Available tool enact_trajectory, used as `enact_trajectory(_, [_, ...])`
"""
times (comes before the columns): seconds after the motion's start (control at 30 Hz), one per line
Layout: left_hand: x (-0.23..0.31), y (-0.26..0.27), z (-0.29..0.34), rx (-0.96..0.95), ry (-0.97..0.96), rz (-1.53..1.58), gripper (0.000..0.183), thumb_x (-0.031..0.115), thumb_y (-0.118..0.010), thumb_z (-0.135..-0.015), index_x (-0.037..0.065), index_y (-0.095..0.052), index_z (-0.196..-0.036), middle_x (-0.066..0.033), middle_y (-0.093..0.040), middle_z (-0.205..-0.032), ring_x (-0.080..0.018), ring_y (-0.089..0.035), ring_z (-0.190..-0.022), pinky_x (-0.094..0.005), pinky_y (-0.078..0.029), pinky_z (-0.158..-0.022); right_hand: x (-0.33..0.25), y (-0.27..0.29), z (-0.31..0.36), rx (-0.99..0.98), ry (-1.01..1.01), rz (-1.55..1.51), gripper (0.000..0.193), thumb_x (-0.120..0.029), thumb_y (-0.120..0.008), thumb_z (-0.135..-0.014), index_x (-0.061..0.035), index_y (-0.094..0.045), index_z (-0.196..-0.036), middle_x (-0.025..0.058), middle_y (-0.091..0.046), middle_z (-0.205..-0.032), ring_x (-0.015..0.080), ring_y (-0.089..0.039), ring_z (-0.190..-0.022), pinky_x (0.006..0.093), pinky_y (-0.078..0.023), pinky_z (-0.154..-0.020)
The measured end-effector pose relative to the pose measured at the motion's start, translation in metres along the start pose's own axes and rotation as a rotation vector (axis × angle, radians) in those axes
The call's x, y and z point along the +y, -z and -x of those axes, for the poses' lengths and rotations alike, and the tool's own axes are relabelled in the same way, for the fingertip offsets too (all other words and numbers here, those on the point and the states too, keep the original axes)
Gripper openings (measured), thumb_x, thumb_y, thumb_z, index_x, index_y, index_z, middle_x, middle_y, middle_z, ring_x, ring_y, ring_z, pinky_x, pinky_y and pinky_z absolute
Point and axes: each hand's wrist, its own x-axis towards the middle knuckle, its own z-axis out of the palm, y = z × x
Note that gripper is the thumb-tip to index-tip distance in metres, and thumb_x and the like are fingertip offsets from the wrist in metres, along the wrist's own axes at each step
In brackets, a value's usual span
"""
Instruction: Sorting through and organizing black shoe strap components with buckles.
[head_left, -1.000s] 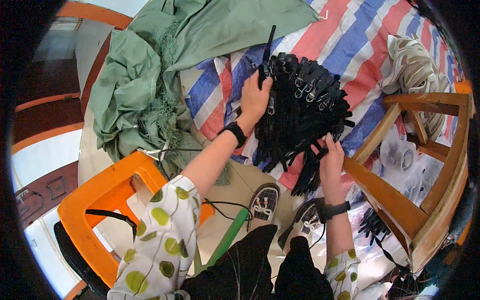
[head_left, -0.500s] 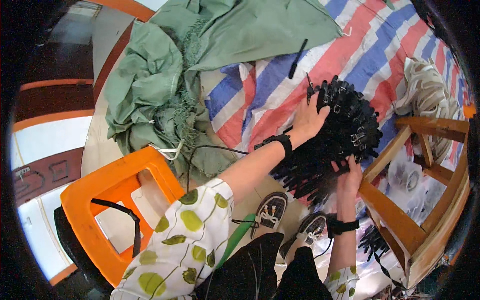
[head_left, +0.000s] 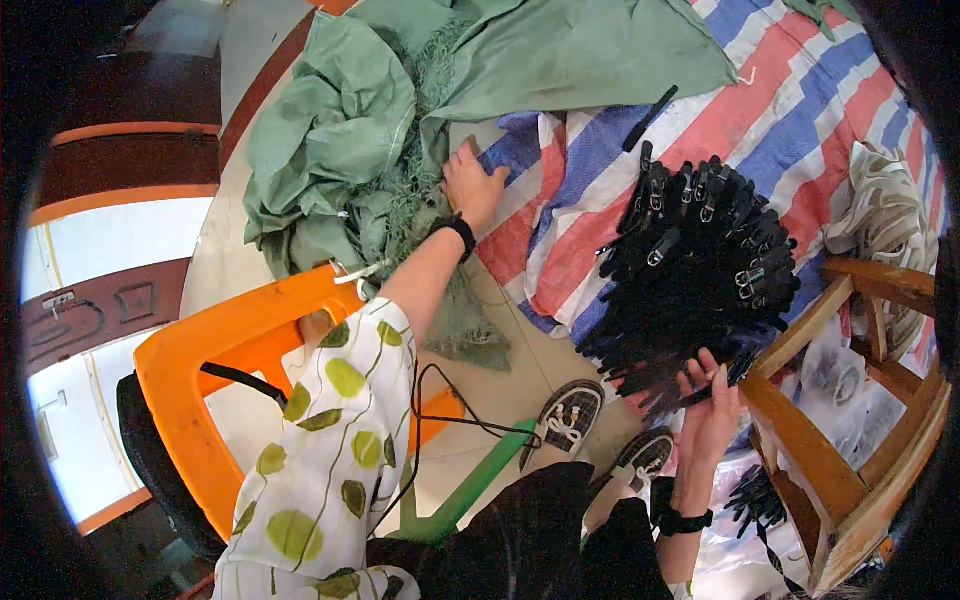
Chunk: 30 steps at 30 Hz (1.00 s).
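A thick round bundle of black straps with small silver buckles (head_left: 690, 270) lies on a striped sheet (head_left: 560, 250) in front of my feet. At the bundle's lower right edge, my right hand (head_left: 710, 405) is closed around loose black strap ends, partly blurred. My left hand (head_left: 475, 190) is stretched away from the bundle, fingers apart with nothing in them, beside the frayed edge of a green cloth (head_left: 435, 130) and the sheet's border. A single black strap (head_left: 650, 118) lies apart, above the bundle. Both wrists wear black bands.
An orange plastic stool (head_left: 240, 330) stands at the left. On the right is a wooden frame stool (head_left: 800, 430) with clear plastic and a tape roll behind its bars. Off-white straps (head_left: 885, 210) are heaped beyond it. A green bar (head_left: 480, 490) and thin cord lie near my shoes.
My left hand has left the top of the strap bundle and moved left toward the green cloth. My right hand stays at the bundle's lower edge. The whole view has shifted slightly.
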Motion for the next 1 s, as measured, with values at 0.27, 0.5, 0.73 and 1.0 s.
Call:
enact_trajectory(0.27, [-0.004, 0.01, -0.011, -0.338, -0.236, -0.257, 0.033, 0.017, -0.06, -0.064, 0.005, -0.052, -0.094, -0.014, -0.058, -0.086, -0.0317, -0.056, -0.081, -0.0432, -0.043, -0.07, 0.013, -0.018, 0.014, -0.028, -0.123, 0.027, 0.022, -0.016, -0.048, -0.085, 0.0006, -0.047, -0.099, 0.0155, -0.055, -0.099, 0.019, -0.056, -0.077, 0.0283, -0.048, -0.064])
enact_trajectory(0.5, [-0.097, 0.055, -0.01, -0.377, 0.201, -0.521, 0.019, 0.009, -0.05, -0.068, 0.002, -0.055, -0.085, -0.0197, -0.058, -0.089, -0.0354, -0.058, -0.081, -0.0421, -0.047, -0.066, 0.02, -0.013, 0.014, -0.033, -0.134, 0.129, 0.023, -0.018, -0.047, -0.086, 0.0016, -0.051, -0.096, 0.0108, -0.059, -0.085, 0.0144, -0.055, -0.066, 0.0261, -0.045, -0.061])
enact_trajectory(0.73, [-0.034, 0.055, 0.004, 0.08, -0.439, -0.198, 0.029, 0.015, -0.054, -0.067, 0.005, -0.048, -0.093, -0.0153, -0.049, -0.094, -0.0324, -0.051, -0.084, -0.0408, -0.04, -0.072, 0.025, -0.017, 0.02, -0.052, -0.146, 0.228, 0.025, -0.022, -0.048, -0.085, 0.001, -0.055, -0.091, 0.0068, -0.059, -0.073, 0.0112, -0.052, -0.062, 0.0219, -0.042, -0.059])
enact_trajectory(1.0, [-0.004, 0.065, 0.096, -0.639, -0.971, -0.134, 0.028, 0.013, -0.058, -0.064, 0.008, -0.049, -0.09, -0.0082, -0.049, -0.081, -0.0243, -0.047, -0.088, -0.0364, -0.036, -0.074, 0.036, -0.043, 0.037, -0.352, -0.118, 0.702, 0.026, -0.022, -0.046, -0.083, 0.0012, -0.058, -0.085, 0.0068, -0.06, -0.072, 0.0133, -0.055, -0.066, 0.024, -0.042, -0.065])
